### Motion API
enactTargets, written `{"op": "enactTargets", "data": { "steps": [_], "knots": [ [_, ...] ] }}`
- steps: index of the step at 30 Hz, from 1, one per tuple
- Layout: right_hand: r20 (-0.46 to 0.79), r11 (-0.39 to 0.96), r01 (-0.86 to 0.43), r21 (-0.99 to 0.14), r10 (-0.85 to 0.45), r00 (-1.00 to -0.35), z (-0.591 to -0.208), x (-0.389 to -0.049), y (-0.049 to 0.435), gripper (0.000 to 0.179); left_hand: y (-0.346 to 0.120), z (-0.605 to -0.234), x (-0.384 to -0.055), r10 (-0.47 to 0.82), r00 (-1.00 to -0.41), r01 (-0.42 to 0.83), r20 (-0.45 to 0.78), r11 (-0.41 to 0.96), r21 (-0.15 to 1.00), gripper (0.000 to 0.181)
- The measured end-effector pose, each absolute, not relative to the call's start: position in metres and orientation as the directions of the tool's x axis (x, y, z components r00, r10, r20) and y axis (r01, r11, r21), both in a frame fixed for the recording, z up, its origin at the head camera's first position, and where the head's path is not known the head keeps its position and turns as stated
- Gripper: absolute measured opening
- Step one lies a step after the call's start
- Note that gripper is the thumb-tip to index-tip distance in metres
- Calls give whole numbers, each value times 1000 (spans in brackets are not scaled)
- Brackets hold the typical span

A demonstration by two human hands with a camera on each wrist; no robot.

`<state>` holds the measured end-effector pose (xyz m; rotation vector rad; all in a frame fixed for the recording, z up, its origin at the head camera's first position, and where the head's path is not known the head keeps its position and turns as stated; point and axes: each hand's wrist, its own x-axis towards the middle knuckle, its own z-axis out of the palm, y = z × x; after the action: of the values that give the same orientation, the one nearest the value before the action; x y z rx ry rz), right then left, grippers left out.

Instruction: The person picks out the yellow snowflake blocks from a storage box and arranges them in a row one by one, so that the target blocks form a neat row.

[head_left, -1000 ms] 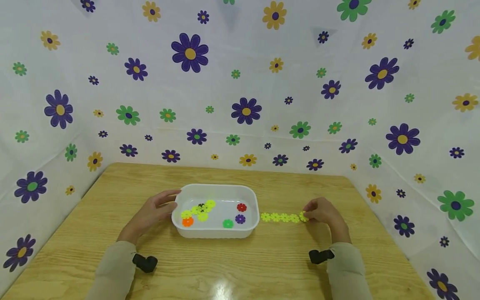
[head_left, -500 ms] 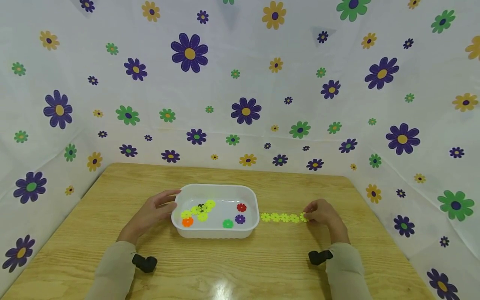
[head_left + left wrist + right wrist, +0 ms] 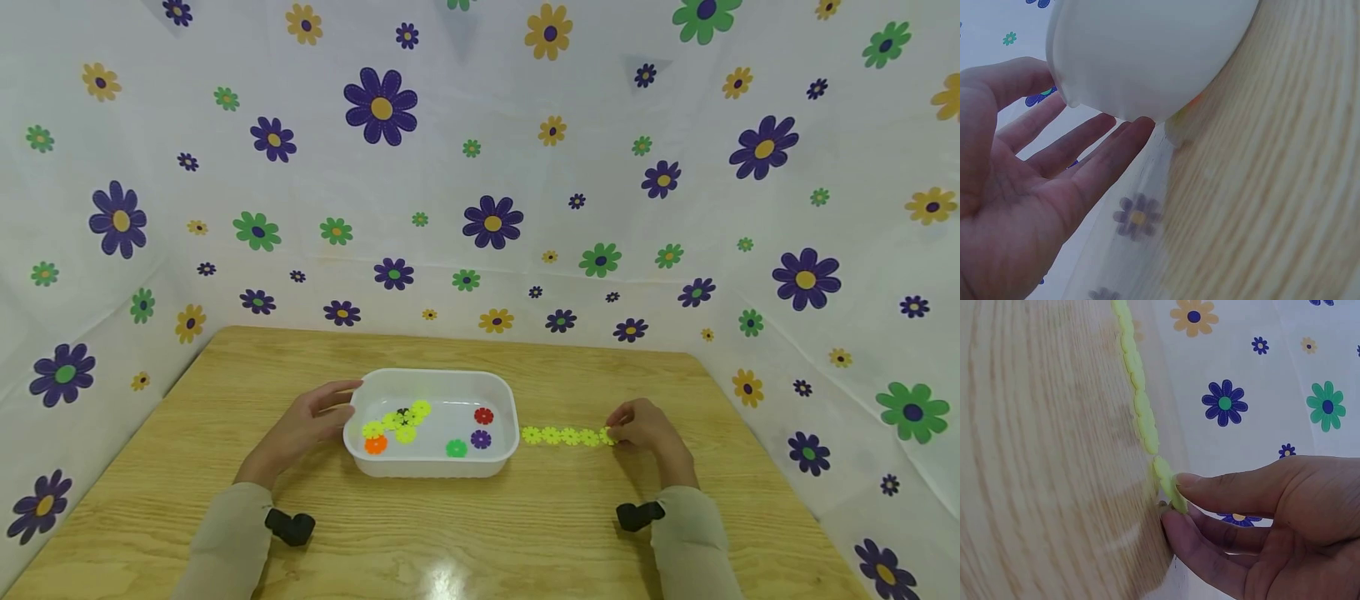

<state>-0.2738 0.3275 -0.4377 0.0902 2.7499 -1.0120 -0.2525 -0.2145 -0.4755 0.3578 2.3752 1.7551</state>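
Note:
My left hand rests against the left end of a white plastic tub; in the left wrist view its fingertips touch the tub's rim. My right hand pinches a yellow snowflake disc between thumb and fingers, tilted just above the table in the right wrist view. That disc is at the right end of a row of yellow snowflake discs lying flat. A small gap shows between it and its neighbour in the right wrist view. The row runs rightward from the tub.
Inside the tub lie several yellow discs, with black among them, plus an orange disc, a green disc, a purple disc and a red disc. Flower-print cloth surrounds the wooden table.
My right hand has shifted very slightly, and the pinched disc now lies a little lower and flatter beside the row. The left hand and the tub have stayed in place.

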Motion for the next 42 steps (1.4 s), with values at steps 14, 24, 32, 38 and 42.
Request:
{"op": "enactTargets", "data": {
  "steps": [14, 24, 32, 38, 42],
  "knots": [
    [-193, 783, 105, -613, -19, -981, -431, -270, 327, 18, -213, -475, -253, 277, -961, 76, -8, 294, 953, 59],
    [-158, 714, 29, -699, -114, -981, -417, -269, 299, 22, -212, -472, -252, 275, -961, 69, -17, 300, 951, 59],
    [-122, 704, -51, -708, -194, -973, -400, -275, 259, 24, -213, -473, -251, 276, -961, 79, -5, 292, 953, 59],
    [-118, 698, -72, -713, -220, -968, -392, -281, 224, 21, -213, -473, -252, 279, -960, 79, -3, 285, 955, 59],
    [-114, 689, -81, -721, -233, -966, -390, -284, 199, 18, -213, -473, -252, 279, -960, 77, -5, 282, 956, 59]
  ]
}}
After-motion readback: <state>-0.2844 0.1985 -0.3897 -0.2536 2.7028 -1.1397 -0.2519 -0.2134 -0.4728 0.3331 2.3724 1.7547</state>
